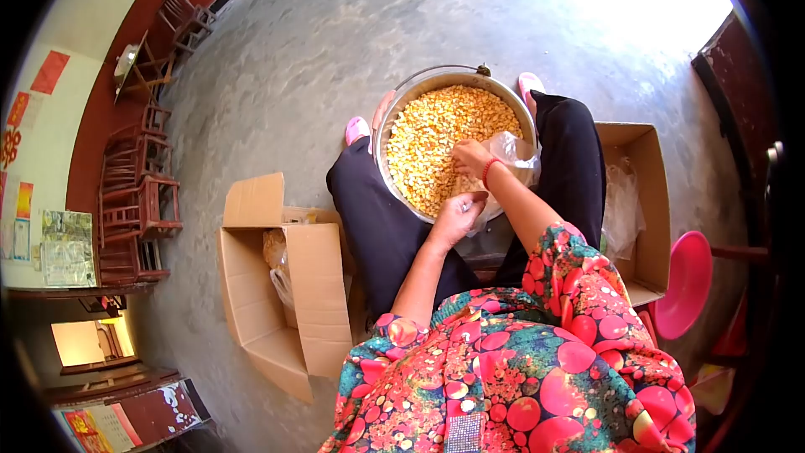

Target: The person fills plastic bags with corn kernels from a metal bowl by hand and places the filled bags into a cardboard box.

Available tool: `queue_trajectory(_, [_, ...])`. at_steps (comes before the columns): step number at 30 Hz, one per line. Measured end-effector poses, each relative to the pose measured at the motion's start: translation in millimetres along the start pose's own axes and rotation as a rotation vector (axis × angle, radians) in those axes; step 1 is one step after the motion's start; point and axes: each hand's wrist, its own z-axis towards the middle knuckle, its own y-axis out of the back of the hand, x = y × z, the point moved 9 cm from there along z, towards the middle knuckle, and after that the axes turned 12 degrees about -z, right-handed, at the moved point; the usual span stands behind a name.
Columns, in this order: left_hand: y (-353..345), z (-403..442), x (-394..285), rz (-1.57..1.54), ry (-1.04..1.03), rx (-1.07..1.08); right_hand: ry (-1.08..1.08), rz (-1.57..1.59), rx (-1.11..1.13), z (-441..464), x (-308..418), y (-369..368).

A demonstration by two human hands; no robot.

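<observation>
A round metal pot (384, 169) full of yellow corn kernels (444, 130) stands between the person's knees, its wire handle tipped toward the far rim. Over the near side of the pot, my left hand (458, 218) pinches the edge of a clear plastic bag (518, 151). The bag spreads under my right wrist and out over the pot's right rim. My right hand (473, 158), with a red bracelet at the wrist, is curled low over the kernels beside the bag. What its fingers hold, if anything, is hidden.
An open cardboard box (251, 285) with a filled bag (275, 256) inside stands at the left. Another cardboard box (650, 201) at the right holds clear plastic bags (620, 210). Beside it is a pink basin (686, 285). Wooden chairs (134, 176) line the left wall.
</observation>
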Motion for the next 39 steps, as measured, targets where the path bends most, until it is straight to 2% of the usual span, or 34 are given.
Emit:
queue_trajectory(2, [3, 4, 7, 0.055, -0.012, 0.012, 0.126, -0.191, -0.003, 16, -16, -8])
queue_trajectory(4, [2, 4, 6, 0.112, -0.023, 0.024, 0.019, -0.02, -0.127, -28, 24, -13])
queue_trajectory(5, [2, 2, 3, 0.05, 0.004, 0.016, 0.016, -0.02, -0.124, -22, 21, -15])
queue_trajectory(7, [5, 2, 5, -0.011, 0.027, 0.004, 0.104, -0.405, -0.115, -12, 33, -17])
queue_trajectory(9, [7, 4, 15, 0.076, 0.057, 0.001, 0.177, -0.406, 0.062, -22, 33, -24])
queue_trajectory(10, [7, 5, 11, 0.151, 0.003, -0.009, 0.267, -0.474, 0.038, -27, 39, -25])
queue_trajectory(12, [7, 6, 11, 0.156, -0.005, -0.005, 0.686, -1.071, -0.096, -45, 67, -34])
queue_trajectory(13, [7, 6, 11, 0.16, -0.009, 0.002, 0.687, -1.07, -0.096, -44, 71, -39])
queue_trajectory(14, [7, 5, 12, 0.115, -0.008, -0.006, 0.212, -0.264, -0.012, -24, 45, -29])
queue_trajectory(15, [6, 4, 8, 0.116, -0.007, -0.007, -0.271, 0.538, 0.07, -28, 15, -49])
queue_trajectory(18, [9, 3, 12, 0.005, 0.086, -0.032, -0.215, 0.62, 0.167, -47, 54, -51])
queue_trajectory(20, [21, 8, 10, 0.005, -0.046, -0.114, -0.157, 0.671, 0.255, -49, 72, -50])
queue_trajectory(21, [28, 8, -1, 0.051, -0.127, -0.182, -0.149, 0.646, 0.214, -52, 79, -44])
queue_trajectory(23, [43, 5, 3, -0.123, -0.049, -0.346, -0.064, 0.643, 0.287, -57, 99, -38])
queue_trajectory(25, [59, 7, 5, -0.247, -0.081, -0.429, -0.023, 0.594, 0.267, -75, 122, -28])
queue_trajectory(29, [64, 3, -10, -0.187, -0.161, -0.486, -0.016, 0.55, 0.336, -108, 142, -17])
queue_trajectory(31, [68, 4, -9, -0.194, -0.195, -0.501, 0.051, 0.393, 0.406, -131, 152, -16])
queue_trajectory(33, [70, 3, -22, -0.122, -0.343, -0.489, 0.069, 0.317, 0.381, -139, 146, -9])
queue_trajectory(35, [65, 0, -24, -0.187, -0.293, -0.477, 0.225, -0.399, 0.35, -140, 133, -4])
queue_trajectory(36, [59, -2, -29, -0.234, -0.292, -0.448, 0.353, -0.553, 0.322, -141, 137, -8])
queue_trajectory(37, [55, -3, -31, -0.28, -0.289, -0.417, 0.353, -0.552, 0.321, -140, 134, -7])
queue_trajectory(39, [54, -2, -29, -0.265, -0.27, -0.409, 0.454, -0.893, 0.29, -144, 139, -11])
